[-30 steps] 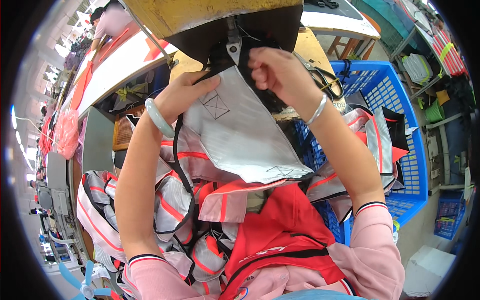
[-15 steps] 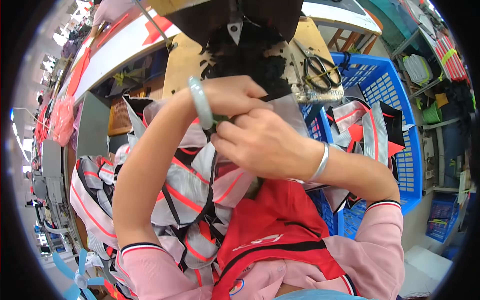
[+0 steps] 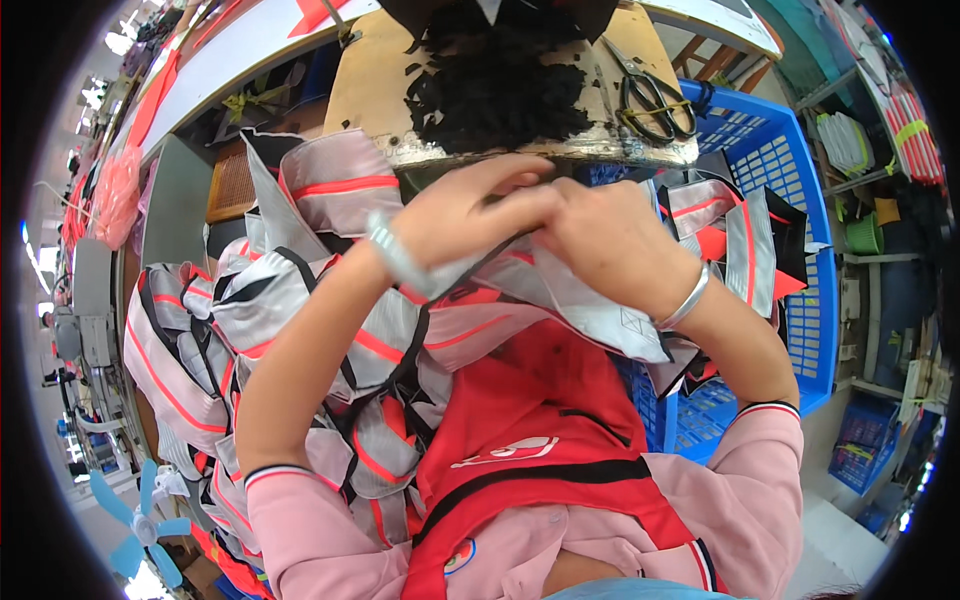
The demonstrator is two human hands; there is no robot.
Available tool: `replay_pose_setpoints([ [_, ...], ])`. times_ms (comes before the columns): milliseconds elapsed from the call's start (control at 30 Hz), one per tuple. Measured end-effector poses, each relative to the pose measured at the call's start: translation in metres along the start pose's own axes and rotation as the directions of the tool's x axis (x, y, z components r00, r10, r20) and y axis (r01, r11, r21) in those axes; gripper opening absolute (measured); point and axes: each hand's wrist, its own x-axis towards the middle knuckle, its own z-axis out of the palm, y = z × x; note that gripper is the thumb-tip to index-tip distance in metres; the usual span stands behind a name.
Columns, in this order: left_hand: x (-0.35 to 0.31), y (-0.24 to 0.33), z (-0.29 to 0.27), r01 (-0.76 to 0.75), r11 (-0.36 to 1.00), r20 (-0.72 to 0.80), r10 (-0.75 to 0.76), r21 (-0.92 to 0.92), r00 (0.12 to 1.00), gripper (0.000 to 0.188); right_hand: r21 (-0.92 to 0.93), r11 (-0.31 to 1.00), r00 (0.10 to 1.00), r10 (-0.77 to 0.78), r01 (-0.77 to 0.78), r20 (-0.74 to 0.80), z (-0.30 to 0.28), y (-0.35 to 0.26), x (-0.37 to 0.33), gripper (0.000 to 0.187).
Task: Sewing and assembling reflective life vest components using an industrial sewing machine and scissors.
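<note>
My left hand (image 3: 490,208) and my right hand (image 3: 612,240) meet just in front of the worn worktable's near edge. My right hand is closed on a grey fabric piece (image 3: 580,292) with a red stripe and dark edging, which hangs down over my red apron (image 3: 540,400). The left fingers are curled, their tips pressed against the right hand; what they pinch is hidden. A heap of similar grey panels with red stripes (image 3: 375,340) lies below and left of my left forearm.
Black scraps (image 3: 500,105) cover the wooden worktable (image 3: 375,95) under a dark machine part (image 3: 510,12). Black-handled scissors (image 3: 655,108) lie on its right side. At right stands a blue plastic basket (image 3: 805,190) holding striped fabric pieces. A grey metal box (image 3: 180,215) is at left.
My view has shifted, so the worktable sits higher in it. My hands have moved slightly right, and the right hand has turned. More of the grey fabric piece shows beneath them.
</note>
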Motion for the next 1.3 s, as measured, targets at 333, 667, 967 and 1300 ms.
replay_pose_setpoints([
  [333,-0.041,-0.016,-0.016,0.104,0.991,0.007,-0.105,0.088,0.994,0.033,0.561,0.822,0.994,0.067,-0.102,0.083,-0.024,0.044,0.007,0.021],
  [667,-0.01,0.034,-0.101,0.011,0.916,-0.174,0.064,0.401,0.983,0.036,0.502,0.856,0.971,0.208,-0.124,-0.116,-0.053,0.055,0.052,0.025],
  [967,0.027,0.021,-0.141,0.214,0.953,-0.193,-0.173,0.216,0.966,0.04,0.457,0.867,0.951,0.283,-0.199,-0.122,-0.029,0.086,0.104,0.027],
  [1300,0.034,0.02,-0.144,0.168,0.975,-0.27,-0.124,0.147,0.955,0.037,0.444,0.884,0.953,0.246,-0.145,-0.179,-0.028,0.101,0.117,0.027],
])
